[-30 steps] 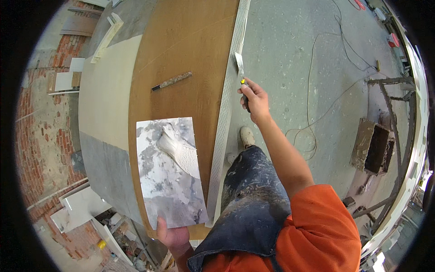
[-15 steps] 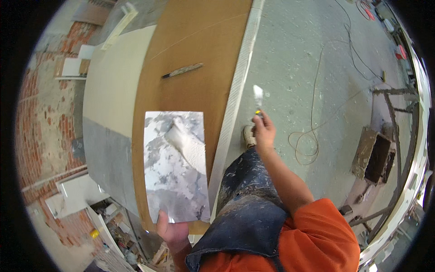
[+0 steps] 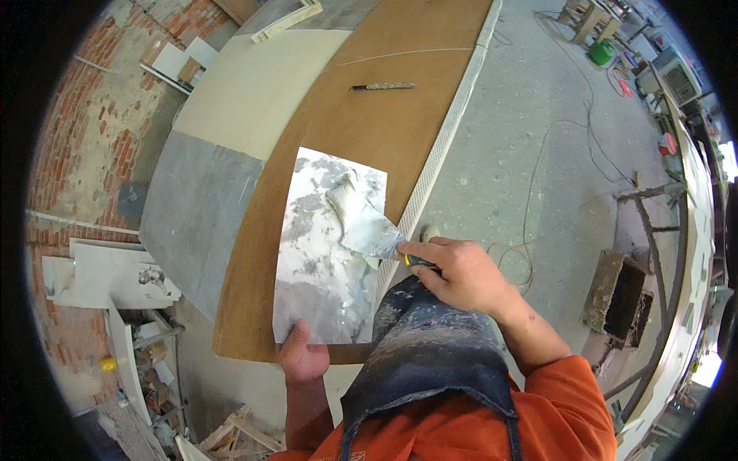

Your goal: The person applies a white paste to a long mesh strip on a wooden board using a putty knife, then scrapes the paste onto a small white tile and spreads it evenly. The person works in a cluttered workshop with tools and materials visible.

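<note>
My left hand grips the near edge of a flat metal plate smeared with grey-white plaster, held level in front of me. My right hand holds a putty knife by its dark and yellow handle. The wide blade lies on the plate's right side, against a mound of plaster. Under the plate is a curved brown wooden surface with a white mesh corner strip along its right edge.
A long drill bit lies on the brown surface farther off. Left of it are cream and grey panels and a brick wall. On the concrete floor to the right are cables, a dirty mortar box and a green bucket.
My right hand came down from the mesh strip and brought the putty knife onto the plate. The plate sits closer and more central in view.
</note>
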Demonstrator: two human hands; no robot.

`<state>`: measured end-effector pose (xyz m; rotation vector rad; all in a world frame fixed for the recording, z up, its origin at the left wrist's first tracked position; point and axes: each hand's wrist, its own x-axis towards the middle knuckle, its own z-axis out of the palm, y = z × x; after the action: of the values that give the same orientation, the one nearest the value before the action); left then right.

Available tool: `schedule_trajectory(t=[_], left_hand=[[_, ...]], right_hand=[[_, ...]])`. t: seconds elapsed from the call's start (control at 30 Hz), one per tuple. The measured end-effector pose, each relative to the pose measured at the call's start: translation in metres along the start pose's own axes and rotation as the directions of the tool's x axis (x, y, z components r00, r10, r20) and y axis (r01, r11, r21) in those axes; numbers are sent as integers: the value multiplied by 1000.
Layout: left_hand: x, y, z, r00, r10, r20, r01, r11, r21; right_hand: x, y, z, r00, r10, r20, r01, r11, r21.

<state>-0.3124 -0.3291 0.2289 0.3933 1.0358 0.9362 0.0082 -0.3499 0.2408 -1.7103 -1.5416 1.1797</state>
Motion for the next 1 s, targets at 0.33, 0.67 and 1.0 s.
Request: schedule_trajectory(t=[0.33,0.67,1.0], left_hand=[[3,-26,-1,986,168,5,-168,986,-22],[-17,12,-25,962,181,-204,-186,983,-5],[-61,40,-5,961,62,-271,-27,991,132]], right_hand=[[-35,11,-13,994,63,92,-44,981,-190],[-22,154,34,766,643,-15,-242,311,919],[35,177,73,689,713,-131,72,113,991]])
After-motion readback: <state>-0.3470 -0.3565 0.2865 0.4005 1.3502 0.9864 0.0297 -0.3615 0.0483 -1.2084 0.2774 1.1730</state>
